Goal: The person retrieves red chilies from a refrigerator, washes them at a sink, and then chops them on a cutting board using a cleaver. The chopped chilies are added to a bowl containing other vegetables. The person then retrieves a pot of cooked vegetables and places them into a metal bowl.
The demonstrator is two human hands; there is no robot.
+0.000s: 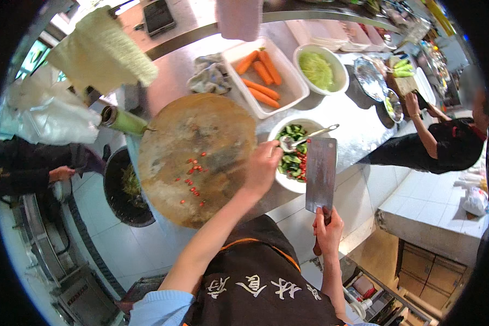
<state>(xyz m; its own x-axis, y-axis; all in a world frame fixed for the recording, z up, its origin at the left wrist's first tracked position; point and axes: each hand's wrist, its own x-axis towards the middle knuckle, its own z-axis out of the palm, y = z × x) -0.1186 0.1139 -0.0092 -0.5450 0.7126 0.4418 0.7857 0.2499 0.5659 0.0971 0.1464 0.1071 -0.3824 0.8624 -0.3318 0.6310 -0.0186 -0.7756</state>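
My right hand (329,232) grips the handle of a cleaver (321,175), its broad blade raised over the right side of a white bowl (290,187). In this bowl are chopped green vegetables (289,165), red chili pieces (301,163) and a metal spoon (316,133). My left hand (265,167) is at the bowl's left rim, fingers curled; whether they pinch anything is hidden. Small red chili pieces (193,189) lie scattered on the round wooden chopping block (167,134) to the left.
Behind the block are a folded cloth (210,73), a white tub (265,114) of carrots (263,73) and a bowl of shredded green vegetable (316,71). A black bin (118,208) stands below left. Co-workers' hands show at left (62,173) and right (412,104).
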